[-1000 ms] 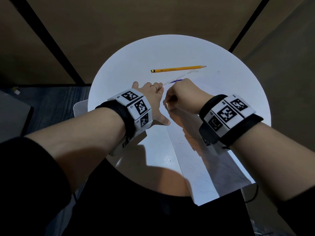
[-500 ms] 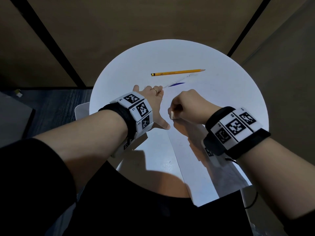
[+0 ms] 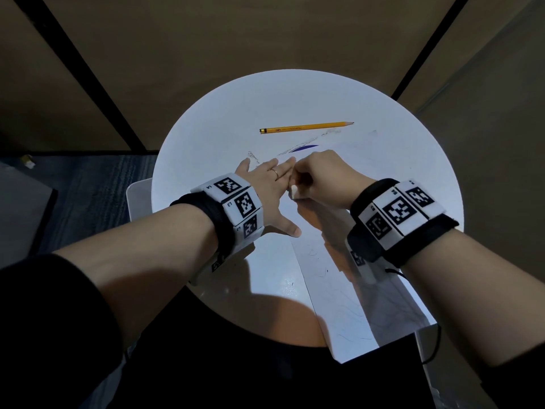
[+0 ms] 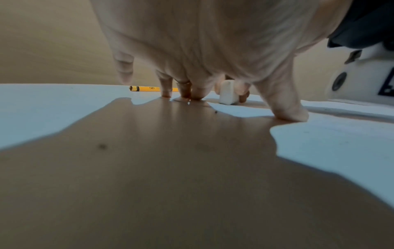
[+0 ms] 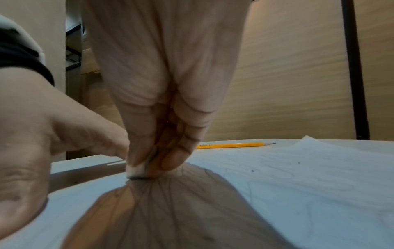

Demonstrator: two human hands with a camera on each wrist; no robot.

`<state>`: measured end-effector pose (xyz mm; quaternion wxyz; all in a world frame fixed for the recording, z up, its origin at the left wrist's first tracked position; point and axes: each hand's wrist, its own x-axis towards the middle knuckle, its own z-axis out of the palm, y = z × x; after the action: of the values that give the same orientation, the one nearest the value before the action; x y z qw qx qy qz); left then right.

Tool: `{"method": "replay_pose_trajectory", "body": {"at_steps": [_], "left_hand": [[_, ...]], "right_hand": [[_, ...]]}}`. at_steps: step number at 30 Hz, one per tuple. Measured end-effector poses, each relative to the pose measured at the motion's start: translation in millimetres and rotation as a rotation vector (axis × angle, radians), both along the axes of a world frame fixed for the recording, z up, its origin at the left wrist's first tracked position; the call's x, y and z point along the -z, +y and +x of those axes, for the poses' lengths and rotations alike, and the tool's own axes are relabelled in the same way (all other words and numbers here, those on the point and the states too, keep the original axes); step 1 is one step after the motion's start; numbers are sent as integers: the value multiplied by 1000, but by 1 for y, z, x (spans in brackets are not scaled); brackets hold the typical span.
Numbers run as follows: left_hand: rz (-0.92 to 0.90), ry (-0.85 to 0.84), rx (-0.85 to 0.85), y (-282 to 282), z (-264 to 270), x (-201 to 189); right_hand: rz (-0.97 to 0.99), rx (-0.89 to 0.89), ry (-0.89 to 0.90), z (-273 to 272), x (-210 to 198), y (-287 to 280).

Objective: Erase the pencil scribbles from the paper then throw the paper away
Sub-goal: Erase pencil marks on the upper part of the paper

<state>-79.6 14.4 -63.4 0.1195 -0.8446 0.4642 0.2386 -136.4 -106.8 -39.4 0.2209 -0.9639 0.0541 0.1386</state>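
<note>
A white sheet of paper point(image 3: 345, 293) with faint pencil lines lies on the round white table point(image 3: 206, 137), its near corner hanging over the table's front edge. My right hand point(image 3: 321, 181) pinches a small white eraser point(image 3: 295, 192) and presses it down on the paper point(image 5: 298, 176); the eraser point(image 5: 136, 169) shows below my fingertips. My left hand point(image 3: 271, 190) lies flat with fingers spread, pressing down the paper's left edge right beside the eraser point(image 4: 228, 92). Its fingertips point(image 4: 198, 94) touch the surface.
A yellow pencil point(image 3: 306, 127) lies on the table beyond both hands, point to the right. Grey eraser crumbs point(image 3: 298, 146) and a small dark blue mark point(image 3: 303, 148) sit just past the paper's top edge. Brown wall panels stand behind the table.
My right hand with the eraser slid toward me, then back up and left, close against the left hand's fingers. The left hand stayed pressed on the paper.
</note>
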Motion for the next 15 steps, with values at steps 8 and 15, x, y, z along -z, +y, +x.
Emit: {"method": "replay_pose_trajectory", "body": {"at_steps": [8, 15], "left_hand": [[35, -9, 15, -4, 1, -1], [37, -10, 3, -5, 1, -2]], "right_hand": [[-33, -87, 102, -4, -8, -3], [-1, -59, 73, -17, -5, -1]]}}
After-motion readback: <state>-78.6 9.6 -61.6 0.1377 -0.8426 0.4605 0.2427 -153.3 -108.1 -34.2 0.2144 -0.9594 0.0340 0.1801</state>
